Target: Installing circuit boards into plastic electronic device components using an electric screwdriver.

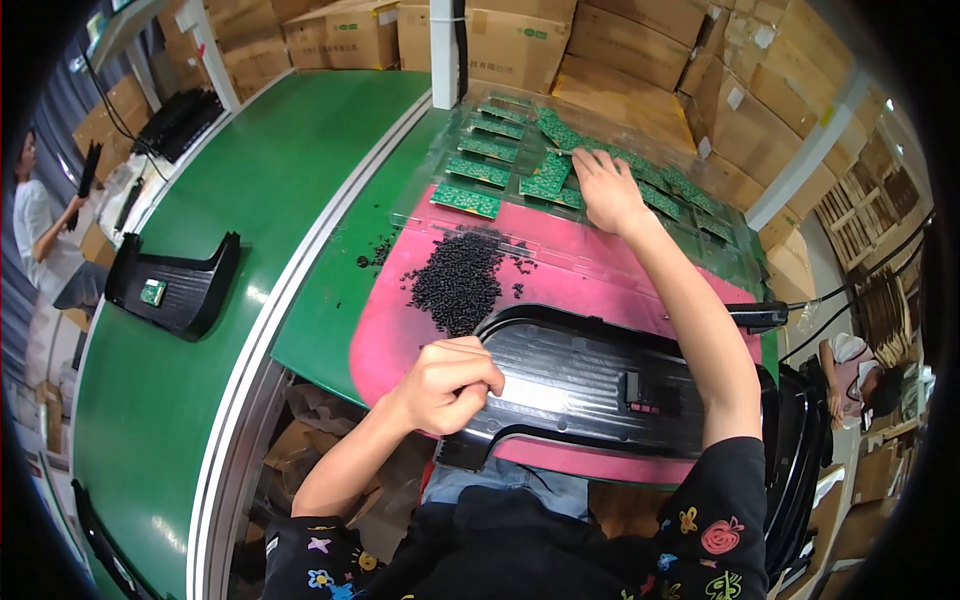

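A long black plastic housing (570, 372) lies across the pink mat in front of me, with a small black part (632, 388) standing in its right half. My left hand (448, 385) is closed over the housing's left end; whatever its curled fingers hold is hidden. At the far side, my right hand (606, 188) reaches over a clear plastic tray (415, 205) bearing several green circuit boards. Its fingers are closed at the edge of a tilted circuit board (545, 176). Beside my left hand is a heap of small black pieces (455, 285).
A pink mat (385, 335) covers part of the green table. A black-handled tool (757, 316) with a cable rests at the right. Another housing (175, 290) with a board sits on the green belt (270, 190) to the left. Cardboard boxes (490, 45) stand behind; two people are farther off.
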Demonstrator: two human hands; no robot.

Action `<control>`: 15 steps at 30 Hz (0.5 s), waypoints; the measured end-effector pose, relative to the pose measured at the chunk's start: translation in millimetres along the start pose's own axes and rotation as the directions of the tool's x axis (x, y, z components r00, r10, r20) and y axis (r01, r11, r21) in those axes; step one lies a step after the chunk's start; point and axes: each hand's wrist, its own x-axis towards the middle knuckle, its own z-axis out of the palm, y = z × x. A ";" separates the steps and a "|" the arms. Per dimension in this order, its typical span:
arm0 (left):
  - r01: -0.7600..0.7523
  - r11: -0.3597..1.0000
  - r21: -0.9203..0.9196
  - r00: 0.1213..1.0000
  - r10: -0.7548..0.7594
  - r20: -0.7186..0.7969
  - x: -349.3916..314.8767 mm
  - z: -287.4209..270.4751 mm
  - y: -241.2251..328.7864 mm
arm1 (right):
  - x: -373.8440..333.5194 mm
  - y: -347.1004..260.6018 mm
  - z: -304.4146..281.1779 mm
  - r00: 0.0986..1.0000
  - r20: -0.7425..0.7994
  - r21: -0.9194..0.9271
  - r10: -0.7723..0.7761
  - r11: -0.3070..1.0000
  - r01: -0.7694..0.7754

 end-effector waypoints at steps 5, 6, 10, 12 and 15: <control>0.216 0.975 -0.050 0.976 -0.215 0.025 4.3 -10.7 7.5 | -51.7 15.6 -52.0 0.958 -0.287 0.409 0.008 0.905 0.115; 0.330 0.939 -0.103 0.944 -0.328 0.028 7.7 -10.3 10.8 | -69.5 16.4 -66.7 0.932 -0.362 0.563 0.000 0.797 0.219; 0.123 0.980 -0.154 0.957 -0.158 -0.245 44.1 -14.3 14.5 | -148.6 2.9 -124.9 0.969 -0.245 0.880 0.011 0.422 0.218; 0.099 0.964 -0.245 0.907 -0.189 -0.376 68.3 -12.7 18.6 | -184.8 -1.7 -147.4 0.990 -0.135 0.942 -0.026 0.305 0.137; 0.178 0.948 -0.265 0.938 -0.244 -0.244 99.5 8.8 32.6 | -224.0 -3.3 -153.0 0.993 -0.111 0.983 -0.034 0.143 0.115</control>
